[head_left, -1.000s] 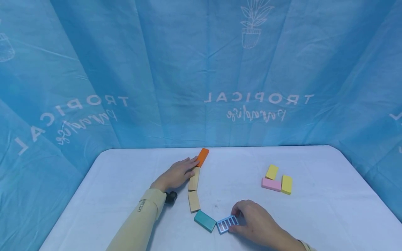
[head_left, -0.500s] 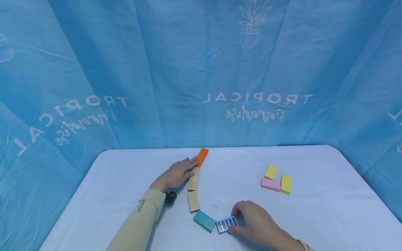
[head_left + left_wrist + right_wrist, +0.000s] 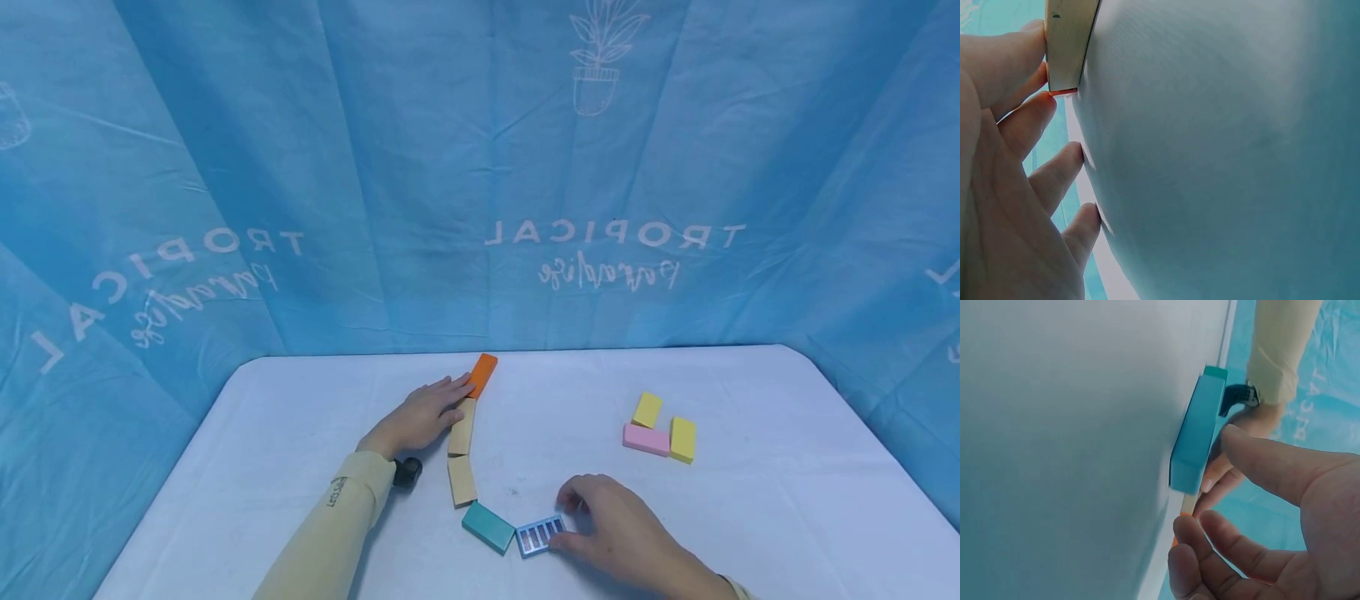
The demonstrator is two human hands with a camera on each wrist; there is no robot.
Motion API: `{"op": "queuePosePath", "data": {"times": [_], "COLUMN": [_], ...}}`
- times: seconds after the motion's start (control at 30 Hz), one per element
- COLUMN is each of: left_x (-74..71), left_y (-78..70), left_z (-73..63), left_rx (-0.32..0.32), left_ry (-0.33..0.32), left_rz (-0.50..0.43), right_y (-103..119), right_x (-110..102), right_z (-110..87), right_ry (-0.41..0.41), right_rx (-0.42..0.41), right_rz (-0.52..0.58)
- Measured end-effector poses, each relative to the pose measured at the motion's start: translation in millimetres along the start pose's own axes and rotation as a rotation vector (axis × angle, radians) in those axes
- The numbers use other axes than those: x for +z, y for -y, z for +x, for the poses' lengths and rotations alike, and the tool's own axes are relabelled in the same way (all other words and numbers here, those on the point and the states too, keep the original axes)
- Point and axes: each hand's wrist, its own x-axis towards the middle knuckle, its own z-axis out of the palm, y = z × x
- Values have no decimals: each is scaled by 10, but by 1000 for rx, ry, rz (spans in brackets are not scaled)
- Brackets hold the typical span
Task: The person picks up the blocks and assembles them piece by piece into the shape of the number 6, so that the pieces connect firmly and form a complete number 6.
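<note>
An orange block, two plain wooden blocks, a teal block and a light-blue block with a barred top lie end to end in a curve on the white table. My left hand lies flat at the far end, fingertips on the orange block, thumb against the upper wooden block. In the left wrist view that thumb touches the side of the wooden block. My right hand is at the near end; its fingers stand off the light-blue block, with the thumb close to its right end.
Two yellow blocks and a pink block lie grouped at the right of the white table. A blue printed curtain hangs behind and beside the table. A black wrist device sits below the left wrist.
The fingers of my right hand have let go of the light-blue block and drawn slightly back from it. My left hand and the other blocks have stayed put.
</note>
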Motion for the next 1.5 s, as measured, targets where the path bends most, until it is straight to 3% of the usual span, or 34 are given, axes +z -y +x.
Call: {"op": "queuePosePath", "data": {"times": [0.3,0.6,0.9,1.2,1.5], "left_x": [1,-5,-34,-14,-16], "left_y": [3,2,-28,-2,-19], "left_z": [1,12,6,15,-3], "left_rx": [9,-2,-18,-1,-3], "left_ry": [-2,-4,10,5,5], "left_rz": [-3,9,5,3,-8], "right_y": [-48,-156,-318,-474,-721], "right_x": [-100,-217,-330,-422,-535], "right_z": [-1,24,74,119,158], "right_ry": [-106,-211,-317,-370,-478], "right_rx": [103,146,89,126,73], "right_rz": [7,20,10,18,33]}}
